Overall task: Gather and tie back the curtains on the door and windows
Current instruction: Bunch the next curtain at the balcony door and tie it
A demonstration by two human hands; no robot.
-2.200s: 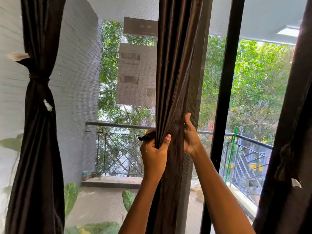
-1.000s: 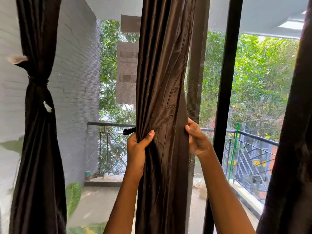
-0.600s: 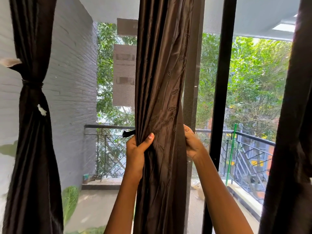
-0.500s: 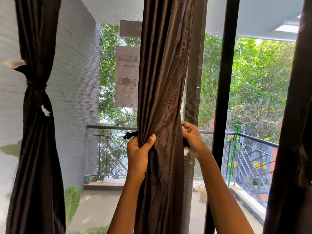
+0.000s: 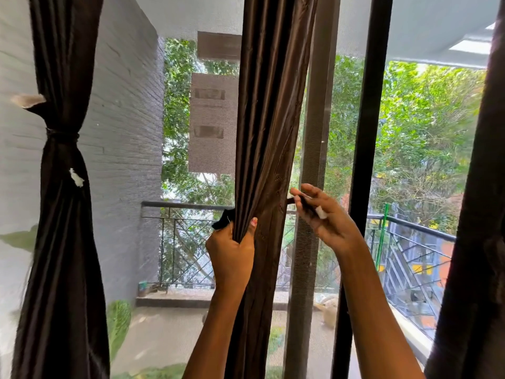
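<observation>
Pictured at a balcony door: gripping the brown middle curtain [image 5: 270, 132] with the left hand [image 5: 232, 250], just below centre at 6 o'clock, thumb laid over the front folds and fingers curled round the bunched cloth. Hanging from 12 o'clock down to 6 o'clock, pinched narrow at the grip and spreading wider above it.

Raised at 4 o'clock of centre, just beside the curtain's 3 o'clock edge: the right hand [image 5: 325, 217], pinching a dark tie strap [image 5: 306, 205] with a white tip showing past the fingers. Blurred by motion, so the exact finger placement is hard to tell. Sticking out at 9 o'clock of the left hand, a short dark strap end [image 5: 222, 218]. Impossible to tell whether part of the same strap.

At 9 o'clock, a left curtain [image 5: 62, 214] already cinched by a knotted band [image 5: 62, 134]. At 3 o'clock, the edge of a right curtain [image 5: 481, 214], hanging beside a black door frame [image 5: 366, 132]. Beyond the glass, a balcony railing [image 5: 185, 206], a grey brick wall [image 5: 123, 132] and green trees [image 5: 423, 132].
</observation>
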